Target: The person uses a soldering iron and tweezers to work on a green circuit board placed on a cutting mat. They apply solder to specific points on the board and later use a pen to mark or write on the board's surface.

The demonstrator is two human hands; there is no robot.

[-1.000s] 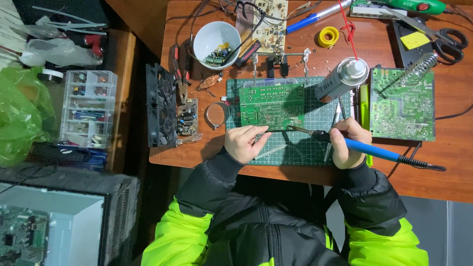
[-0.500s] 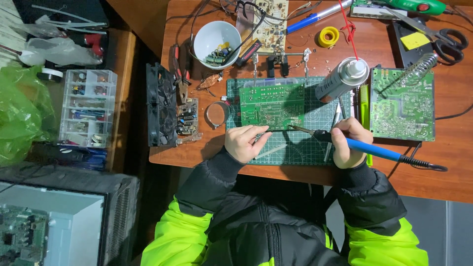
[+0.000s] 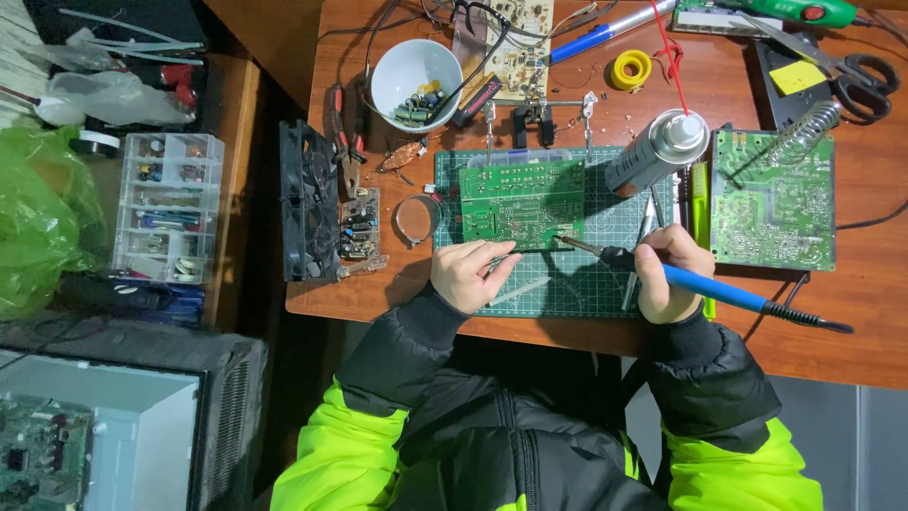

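Nothing has visibly moved: the right hand (image 3: 665, 273) stays clamped on the blue-handled soldering iron (image 3: 705, 286), its tip at the near edge of the stiff, fragile green circuit board (image 3: 522, 202), mid-table on the green cutting mat (image 3: 567, 284); best held by its edges. The left hand (image 3: 468, 274) pinches thin solder wire (image 3: 530, 252).

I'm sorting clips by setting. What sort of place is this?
Probably an electronics repair bench: the right hand holds a soldering iron to a green circuit board on a cutting mat.

Green plastic bag (image 3: 38, 218) far left, clear bag (image 3: 113, 95) above
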